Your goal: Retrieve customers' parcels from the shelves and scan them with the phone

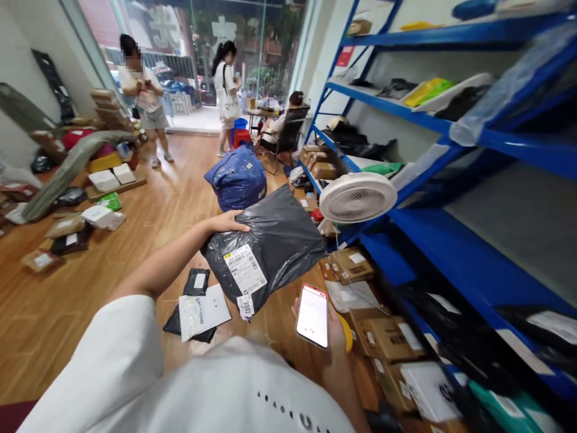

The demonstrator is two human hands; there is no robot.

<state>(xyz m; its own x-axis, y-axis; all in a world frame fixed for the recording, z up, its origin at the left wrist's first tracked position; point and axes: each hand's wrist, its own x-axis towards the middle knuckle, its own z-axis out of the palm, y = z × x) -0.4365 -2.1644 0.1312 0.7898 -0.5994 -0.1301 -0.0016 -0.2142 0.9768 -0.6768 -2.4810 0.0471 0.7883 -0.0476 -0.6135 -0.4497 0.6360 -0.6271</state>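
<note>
My left hand [228, 223] grips the top edge of a dark grey plastic mailer bag [274, 240] and holds it up in front of me. A white shipping label [244, 269] faces me on its lower left part. My right hand [336, 328] holds a phone [312, 315] with a lit screen just below and right of the bag. A yellow object shows behind that hand, partly hidden.
Blue metal shelving [433, 123] with parcels fills the right side, and a white fan [357, 196] leans against it. Cardboard boxes [387, 337] lie at its foot. A blue sack [237, 178] and scattered parcels lie on the wooden floor. Three people stand or sit near the glass front.
</note>
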